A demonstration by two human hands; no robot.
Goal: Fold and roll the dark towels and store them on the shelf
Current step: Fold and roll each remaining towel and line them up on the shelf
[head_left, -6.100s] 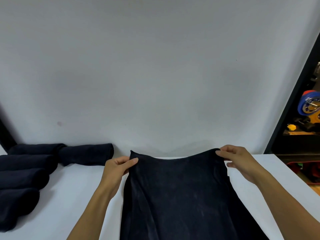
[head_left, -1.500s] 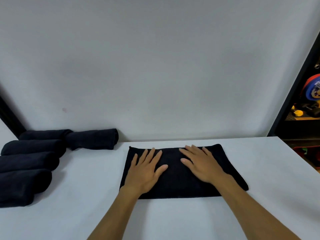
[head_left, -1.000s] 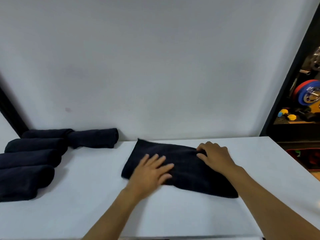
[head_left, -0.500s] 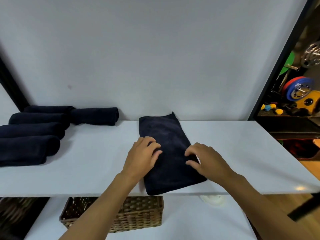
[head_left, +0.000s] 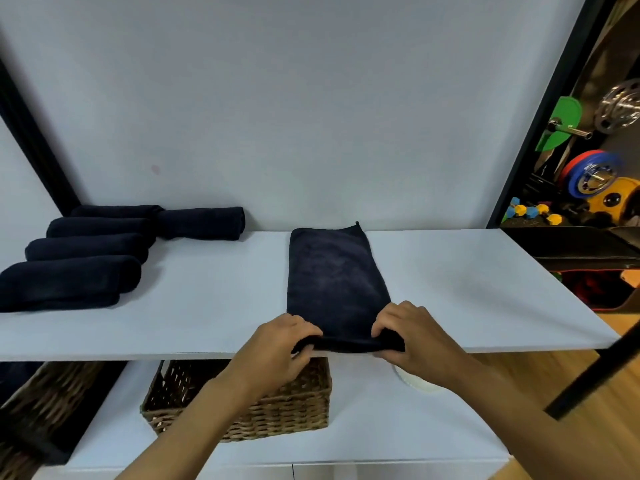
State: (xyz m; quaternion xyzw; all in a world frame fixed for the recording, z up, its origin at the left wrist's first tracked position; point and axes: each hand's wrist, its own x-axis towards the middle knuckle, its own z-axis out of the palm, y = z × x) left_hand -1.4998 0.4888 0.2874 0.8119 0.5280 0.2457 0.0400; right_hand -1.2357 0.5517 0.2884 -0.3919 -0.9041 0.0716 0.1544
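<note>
Both hands are clamping the near end of the folded towel (head_left: 332,278), right at the front edge of the shelf (head_left: 485,289). The left hand (head_left: 280,348) and right hand (head_left: 412,341) are each curling fingers over a corner. The towel's lying lengthwise mid-shelf, running toward the shelf's back. I'd be making that first turn tight and even on both sides so it's not coning. There's bare shelf ahead, and the rolled towels (head_left: 86,258) are sitting well apart at the shelf's left end. Front edge is the risk.

A white shelf (head_left: 467,289) carries a folded dark towel (head_left: 332,278) lying lengthwise at its middle, near end at the front edge, and five rolled dark towels (head_left: 86,247) at far left.
</note>
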